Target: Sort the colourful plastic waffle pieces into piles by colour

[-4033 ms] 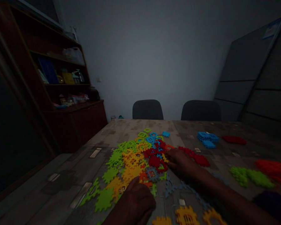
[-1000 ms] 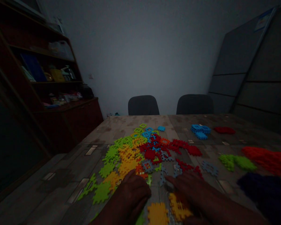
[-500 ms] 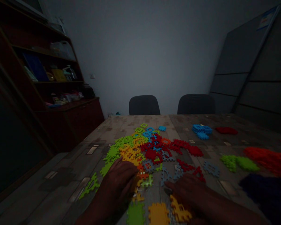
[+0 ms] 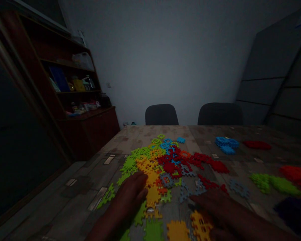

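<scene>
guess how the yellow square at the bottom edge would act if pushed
The yellow square looks like thin plastic, so probably light and fairly stiff. Lying flat, it should slide rather than roll or tip. Its toothed edge might catch on the green square beside it.

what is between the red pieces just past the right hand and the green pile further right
A grey toothed square frame lies between the red pieces and the green pile, as the head view shows.
</scene>
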{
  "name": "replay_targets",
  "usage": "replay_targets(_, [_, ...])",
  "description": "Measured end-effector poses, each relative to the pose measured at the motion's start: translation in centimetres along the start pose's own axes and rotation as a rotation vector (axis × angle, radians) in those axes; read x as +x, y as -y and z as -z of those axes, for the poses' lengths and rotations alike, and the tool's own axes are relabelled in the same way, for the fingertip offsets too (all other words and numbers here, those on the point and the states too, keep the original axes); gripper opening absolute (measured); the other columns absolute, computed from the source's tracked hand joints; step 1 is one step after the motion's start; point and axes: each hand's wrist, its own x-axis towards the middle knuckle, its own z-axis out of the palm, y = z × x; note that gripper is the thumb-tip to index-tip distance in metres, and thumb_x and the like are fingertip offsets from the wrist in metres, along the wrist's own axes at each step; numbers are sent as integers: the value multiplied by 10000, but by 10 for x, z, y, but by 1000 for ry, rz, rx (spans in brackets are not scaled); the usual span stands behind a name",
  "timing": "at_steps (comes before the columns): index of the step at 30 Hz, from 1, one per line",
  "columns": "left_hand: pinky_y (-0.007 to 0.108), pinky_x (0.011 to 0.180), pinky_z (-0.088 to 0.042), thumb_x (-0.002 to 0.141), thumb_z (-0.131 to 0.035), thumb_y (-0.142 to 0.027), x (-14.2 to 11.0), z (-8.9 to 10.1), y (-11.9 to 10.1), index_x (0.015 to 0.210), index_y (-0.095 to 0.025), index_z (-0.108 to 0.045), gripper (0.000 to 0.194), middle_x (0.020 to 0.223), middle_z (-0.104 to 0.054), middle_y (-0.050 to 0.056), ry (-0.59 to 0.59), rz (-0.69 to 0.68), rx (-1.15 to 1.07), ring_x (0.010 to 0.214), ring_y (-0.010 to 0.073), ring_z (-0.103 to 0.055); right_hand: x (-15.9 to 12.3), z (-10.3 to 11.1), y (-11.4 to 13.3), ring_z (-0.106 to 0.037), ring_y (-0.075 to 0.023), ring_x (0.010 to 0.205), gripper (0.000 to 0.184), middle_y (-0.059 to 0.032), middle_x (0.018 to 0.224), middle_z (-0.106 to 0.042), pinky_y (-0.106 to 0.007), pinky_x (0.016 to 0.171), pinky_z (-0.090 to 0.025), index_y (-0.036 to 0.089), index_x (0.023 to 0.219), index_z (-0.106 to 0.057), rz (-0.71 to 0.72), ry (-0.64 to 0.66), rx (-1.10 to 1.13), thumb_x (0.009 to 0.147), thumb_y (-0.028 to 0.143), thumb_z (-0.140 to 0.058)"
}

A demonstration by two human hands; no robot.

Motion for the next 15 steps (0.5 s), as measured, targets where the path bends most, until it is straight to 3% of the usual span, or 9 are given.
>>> replay_targets(6, [482, 1065, -567, 930, -603, -287, -2, -7, -1, 1283, -224, -720, 377, 1354, -720, 127, -19, -33, -51, 1240, 319, -691, -2, -10, -17, -507, -385, 1448, 621, -25, 1608, -525, -553, 1174, -476, 453, 1563, -493, -102, 64, 10, 965, 391, -650])
replay_targets(10, [532, 1058, -568, 977, -538, -333, -1, -5, -2, 1318, -200, -708, 403, 1357, -718, 134, -66, 30, -64, 1241, 333, -692, -2, -19, -27, -473, -413, 1468, 625, -69, 1630, -496, -585, 1189, -444, 410, 1577, -486, -110, 87, 31, 973, 448, -643])
replay_targets(13, [545, 1055, -566, 984, -519, -341, 0, -2, -5, 1259, -214, -745, 378, 1303, -747, 131, -86, 68, -67, 1211, 336, -708, 5, -18, -26, -493, -358, 1461, 609, -37, 1619, -515, -525, 1196, -442, 446, 1571, -472, -110, 55, 76, 987, 446, -644])
replay_targets(15, [555, 1044, -569, 988, -507, -352, 2, 2, -8, 1208, -214, -770, 369, 1266, -763, 134, -94, 89, -72, 1184, 342, -720, 18, -12, -19, -530, -322, 1429, 562, -49, 1571, -566, -479, 1185, -450, 406, 1549, -512, -77, 65, 96, 998, 395, -621])
